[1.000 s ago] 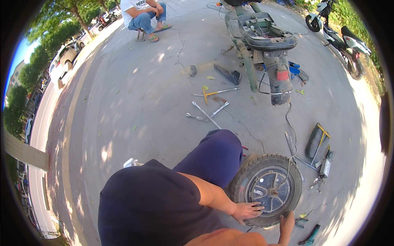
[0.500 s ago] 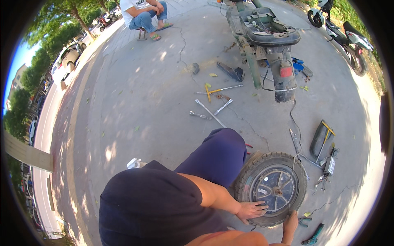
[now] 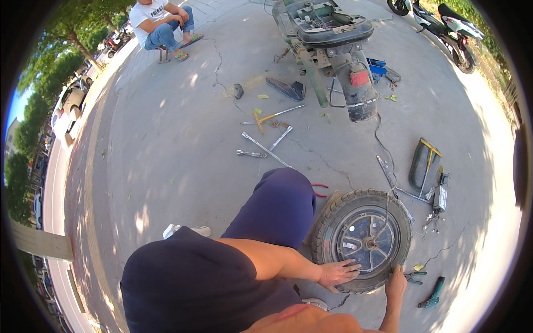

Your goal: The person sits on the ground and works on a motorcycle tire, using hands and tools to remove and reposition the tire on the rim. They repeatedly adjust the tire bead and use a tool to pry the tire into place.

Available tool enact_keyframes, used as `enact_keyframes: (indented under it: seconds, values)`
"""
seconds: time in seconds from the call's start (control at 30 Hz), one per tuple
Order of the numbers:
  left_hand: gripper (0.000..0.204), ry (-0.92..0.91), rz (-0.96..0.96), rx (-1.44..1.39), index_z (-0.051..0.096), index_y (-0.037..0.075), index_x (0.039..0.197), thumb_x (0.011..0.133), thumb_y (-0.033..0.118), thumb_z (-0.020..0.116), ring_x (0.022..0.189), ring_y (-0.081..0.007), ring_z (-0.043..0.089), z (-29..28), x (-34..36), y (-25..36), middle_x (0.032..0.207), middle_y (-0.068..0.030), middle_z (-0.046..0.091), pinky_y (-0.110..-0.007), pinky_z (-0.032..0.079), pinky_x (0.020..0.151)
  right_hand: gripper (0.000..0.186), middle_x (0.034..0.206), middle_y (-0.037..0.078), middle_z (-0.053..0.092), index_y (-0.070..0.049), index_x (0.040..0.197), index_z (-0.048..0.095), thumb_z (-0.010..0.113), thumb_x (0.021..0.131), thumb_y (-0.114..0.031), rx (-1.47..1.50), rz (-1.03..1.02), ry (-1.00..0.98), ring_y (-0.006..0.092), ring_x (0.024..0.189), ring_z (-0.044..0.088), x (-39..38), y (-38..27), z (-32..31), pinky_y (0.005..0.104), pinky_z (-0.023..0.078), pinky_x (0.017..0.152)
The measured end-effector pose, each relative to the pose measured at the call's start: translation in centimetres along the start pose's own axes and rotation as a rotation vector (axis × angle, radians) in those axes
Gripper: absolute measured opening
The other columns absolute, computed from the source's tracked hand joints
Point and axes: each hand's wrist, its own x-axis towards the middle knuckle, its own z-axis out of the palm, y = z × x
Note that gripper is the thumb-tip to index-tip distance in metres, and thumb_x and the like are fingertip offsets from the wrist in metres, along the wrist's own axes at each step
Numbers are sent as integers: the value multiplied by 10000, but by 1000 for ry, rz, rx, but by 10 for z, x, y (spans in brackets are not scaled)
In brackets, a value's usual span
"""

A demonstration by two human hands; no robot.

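A black scooter wheel (image 3: 355, 213) with a thick treaded tyre and a dark spoked hub lies flat on the ground in front of me. My left hand (image 3: 337, 274) rests on its near left part, fingers stretched over the tyre and the rim's edge. At the tyre's near right edge, my right hand (image 3: 396, 286) is closed around a thin dark rod-like tool (image 3: 391, 263), whose tip reaches toward the rim. Most of that tool is hidden in the fist. A cable (image 3: 393, 166) runs from the hub's axle toward the scooter.
Beyond stands a partly stripped scooter (image 3: 360, 77). Socket wrenches (image 3: 266, 149) and a yellow-handled T-wrench (image 3: 273, 115) lie ahead. Red-handled pliers (image 3: 319, 190), a controller box (image 3: 440, 198), green pliers (image 3: 415, 277) and a green-handled tool (image 3: 432, 293) surround the wheel. A seated person (image 3: 162, 25) is far left.
The view has shifted, so the scooter and ground tools appear farther left and higher. Both hands keep nearly the same places on the wheel.
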Motion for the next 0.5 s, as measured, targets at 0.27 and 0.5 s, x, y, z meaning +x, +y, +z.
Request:
enact_keyframes:
  seconds: [0.27,0.5]
  values:
    - [1002,-35,14,13,406,-104,1404,724,570,702,1484,-417,166,2,1,-4,1467,-217,402,-598,96,1201,236,1006,206,596,-27,1003,483,561,799,63,-38,-2,46,445,819,636,0,7,1,527,497,672]
    - [1020,-17,10,1,400,-108,1407,715,572,716,1488,-416,153,1,-1,-2,1476,-220,390,-595,95,1201,235,1006,197,583,-30,988,500,564,787,74,-107,-7,46,409,776,655,6,14,1,494,513,629]
